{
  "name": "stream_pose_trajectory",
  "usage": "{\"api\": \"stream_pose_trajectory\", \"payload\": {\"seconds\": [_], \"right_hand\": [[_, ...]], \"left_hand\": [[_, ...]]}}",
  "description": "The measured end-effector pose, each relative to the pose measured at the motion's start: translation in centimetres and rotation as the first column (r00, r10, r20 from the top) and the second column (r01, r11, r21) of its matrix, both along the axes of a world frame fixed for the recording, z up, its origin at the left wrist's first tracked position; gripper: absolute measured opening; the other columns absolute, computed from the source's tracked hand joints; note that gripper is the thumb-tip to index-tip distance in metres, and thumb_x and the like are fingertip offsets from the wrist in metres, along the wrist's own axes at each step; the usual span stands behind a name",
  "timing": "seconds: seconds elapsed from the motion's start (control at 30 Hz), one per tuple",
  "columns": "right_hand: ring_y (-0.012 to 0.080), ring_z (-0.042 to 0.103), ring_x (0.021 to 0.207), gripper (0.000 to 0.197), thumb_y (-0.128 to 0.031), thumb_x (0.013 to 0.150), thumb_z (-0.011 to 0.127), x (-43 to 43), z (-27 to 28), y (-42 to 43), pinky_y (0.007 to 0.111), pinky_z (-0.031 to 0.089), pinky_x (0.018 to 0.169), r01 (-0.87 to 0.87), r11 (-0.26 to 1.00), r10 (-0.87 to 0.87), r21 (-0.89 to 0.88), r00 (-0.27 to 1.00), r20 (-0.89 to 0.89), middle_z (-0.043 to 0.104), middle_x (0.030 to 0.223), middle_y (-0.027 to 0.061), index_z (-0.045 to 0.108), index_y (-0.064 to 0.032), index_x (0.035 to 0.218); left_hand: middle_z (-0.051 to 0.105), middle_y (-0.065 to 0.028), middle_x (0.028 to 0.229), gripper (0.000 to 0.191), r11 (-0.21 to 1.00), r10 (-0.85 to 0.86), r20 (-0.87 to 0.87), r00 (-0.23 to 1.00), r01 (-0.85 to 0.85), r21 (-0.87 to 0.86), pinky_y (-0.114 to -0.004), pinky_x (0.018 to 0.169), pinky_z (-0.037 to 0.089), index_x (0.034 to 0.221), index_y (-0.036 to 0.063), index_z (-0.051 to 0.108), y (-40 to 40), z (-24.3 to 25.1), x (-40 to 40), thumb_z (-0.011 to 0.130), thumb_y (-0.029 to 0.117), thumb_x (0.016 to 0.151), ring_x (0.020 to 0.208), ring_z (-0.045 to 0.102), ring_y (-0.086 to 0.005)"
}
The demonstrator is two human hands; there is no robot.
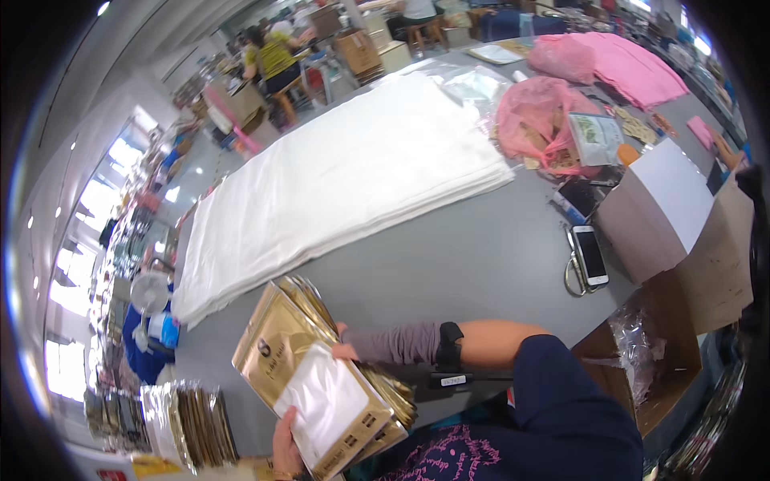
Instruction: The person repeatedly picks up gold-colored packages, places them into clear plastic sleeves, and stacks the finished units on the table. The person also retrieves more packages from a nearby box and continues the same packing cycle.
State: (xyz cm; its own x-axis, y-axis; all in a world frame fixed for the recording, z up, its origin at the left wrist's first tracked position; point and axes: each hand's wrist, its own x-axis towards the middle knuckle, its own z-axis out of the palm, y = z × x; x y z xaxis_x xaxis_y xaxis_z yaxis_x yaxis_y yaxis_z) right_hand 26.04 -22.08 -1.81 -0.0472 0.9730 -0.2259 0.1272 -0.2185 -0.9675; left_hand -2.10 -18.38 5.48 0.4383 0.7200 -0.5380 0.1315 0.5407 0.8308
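A bundle of gold plastic packages (264, 346) with a window showing white fabric is held at the table's near edge, its stack fanned a little. My left hand (289, 442) grips the lower left side of the bundle. Across the upper right side lies my right hand (344, 350), in a grey sleeve, its fingers partly hidden by the packages. Beyond the bundle, a long stack of folded white fabric (361, 162) lies across the grey table (433, 258). More gold packages (201, 427) stand upright in a row at the lower left.
A phone (591, 255) lies beside scissors (574, 273) on the right. An open cardboard box (668, 355) is at the lower right. Farther back are a pink plastic bag (529, 111), pink fabric (637, 66) and another person's hand (726, 150). A fan (149, 293) stands left.
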Motion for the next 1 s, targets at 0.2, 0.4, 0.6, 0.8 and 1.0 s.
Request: {"api": "stream_pose_trajectory", "payload": {"seconds": [0.2,0.4,0.6,0.8,1.0], "right_hand": [[0.014,0.058,0.071,0.036,-0.041,0.103,0.063,16.2,-2.2,2.5,0.033,0.049,0.063,-0.322,0.945,0.326,0.055,0.934,-0.144,0.065,0.085,0.0046,0.064,-0.0047,0.105],[0.0181,0.061,0.068,0.025,-0.023,0.097,0.056,51.5,-3.9,6.5,0.034,0.05,0.063,0.864,0.2,-0.834,0.463,0.398,-0.382,0.068,0.077,0.004,0.074,-0.0091,0.088],[0.0225,0.067,0.077,0.014,-0.018,0.086,0.074,66.1,-10.5,6.2,0.044,0.055,0.069,0.76,0.584,-0.614,0.286,0.183,0.768,0.071,0.084,0.0087,0.074,-0.0117,0.098],[0.032,0.07,0.084,0.008,-0.017,0.092,0.069,62.6,-5.9,6.0,0.047,0.053,0.071,0.458,0.383,-0.773,0.802,-0.315,0.55,0.071,0.087,0.0147,0.071,-0.0113,0.097],[0.036,0.068,0.084,0.007,-0.012,0.101,0.06,51.6,7.9,6.4,0.043,0.053,0.072,0.094,0.373,-0.91,0.923,-0.158,0.384,0.069,0.086,0.0169,0.065,-0.0119,0.105]], "left_hand": [[0.062,-0.0179,0.138,0.041,0.904,-0.227,-0.495,0.839,0.371,0.213,-0.04,0.109,0.043,0.14,-0.0004,0.059,0.3,2.3,1.0,0.052,0.023,0.107,0.128,0.058,-0.0311],[0.058,-0.0196,0.148,0.042,0.797,-0.198,-0.674,0.712,0.517,0.312,-0.043,0.117,0.037,0.145,0.0043,0.059,1.5,0.3,-0.2,0.046,0.022,0.109,0.138,0.052,-0.0358],[0.059,-0.0177,0.147,0.042,0.903,-0.106,-0.747,0.657,0.377,0.204,-0.043,0.118,0.038,0.144,0.0082,0.061,0.7,0.7,0.5,0.04,0.015,0.108,0.138,0.053,-0.0335],[0.061,-0.018,0.145,0.042,0.94,-0.114,-0.777,0.619,0.32,0.117,-0.04,0.118,0.038,0.144,0.0101,0.06,0.7,2.5,4.4,0.039,0.015,0.108,0.136,0.053,-0.0318],[0.057,-0.0184,0.151,0.042,0.987,0.088,-0.296,0.951,-0.124,-0.103,-0.043,0.122,0.034,0.144,0.0148,0.062,1.4,1.2,3.3,0.058,0.026,0.104,0.14,0.051,-0.0306]]}}
